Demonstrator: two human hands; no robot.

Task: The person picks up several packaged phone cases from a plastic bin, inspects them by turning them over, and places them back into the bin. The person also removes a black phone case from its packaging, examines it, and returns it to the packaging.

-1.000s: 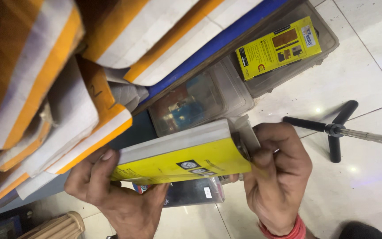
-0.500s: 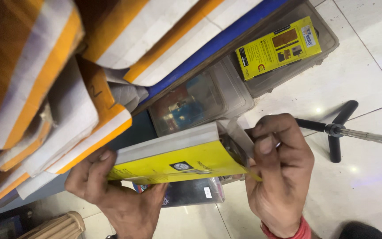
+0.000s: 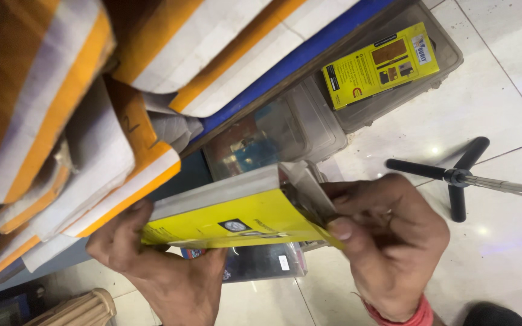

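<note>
Below stacked cartons (image 3: 92, 121), both hands (image 3: 158, 265) (image 3: 394, 241) pinch yellow box (image 3: 237, 217) ends.

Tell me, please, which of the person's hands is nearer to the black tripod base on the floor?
Right. The right hand pinches the yellow box's open end, just beside the tripod base; the left hand holds the box's far end.

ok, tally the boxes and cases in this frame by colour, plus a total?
Yellow boxes: 2, the one held by the left hand and right hand, namely held yellow box, and the yellow box in the tray.
Clear plastic cases: 2, clear case and tray.
Total: 4
</note>
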